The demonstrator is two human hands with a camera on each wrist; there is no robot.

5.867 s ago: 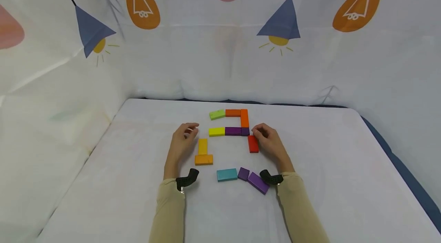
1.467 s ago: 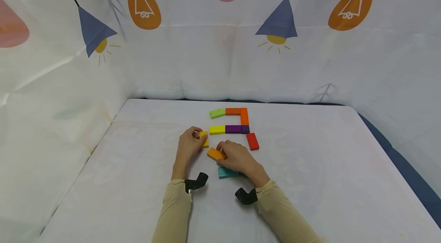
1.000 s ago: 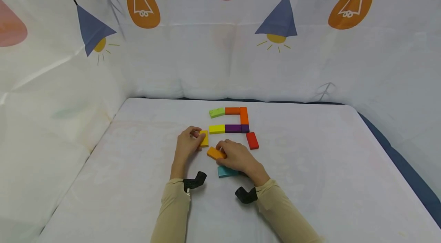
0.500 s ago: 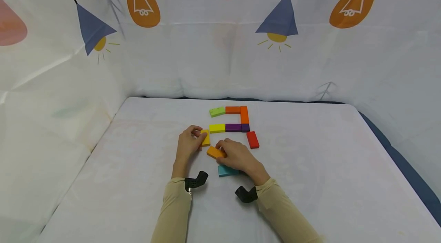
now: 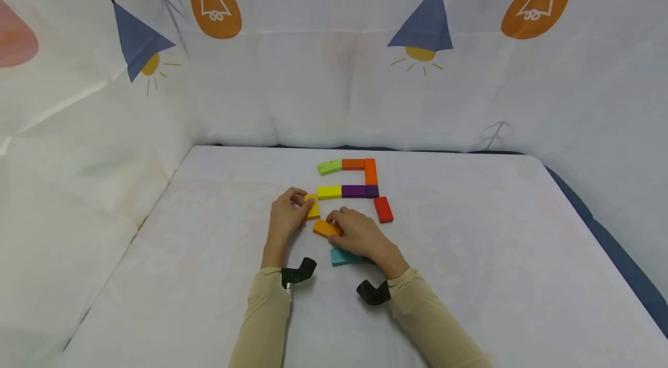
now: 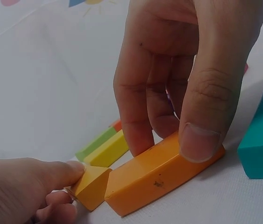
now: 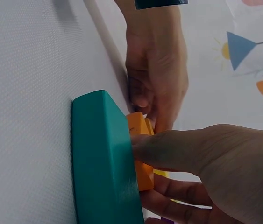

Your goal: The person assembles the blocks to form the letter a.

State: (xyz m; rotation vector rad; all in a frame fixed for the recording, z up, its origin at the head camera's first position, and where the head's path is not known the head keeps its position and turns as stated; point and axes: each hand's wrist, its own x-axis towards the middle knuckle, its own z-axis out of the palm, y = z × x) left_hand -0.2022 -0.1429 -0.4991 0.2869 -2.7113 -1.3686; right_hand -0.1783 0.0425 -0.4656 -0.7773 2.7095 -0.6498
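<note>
Yellow-orange block point(image 5: 315, 213) and orange block point(image 5: 323, 228) are pinched by separate hands point(image 5: 360, 234)

I see a white counter point(image 5: 522, 263) and, behind it, a pale creased wall point(image 5: 292, 84) — printed with orange bulbs point(image 5: 215, 3) at eleven and two o'clock, blue lampshades point(image 5: 425, 26) at ten and one.

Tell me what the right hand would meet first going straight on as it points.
Beyond the orange block it holds, likely the golden-yellow block pinched by the left hand; any gap is unclear.
</note>
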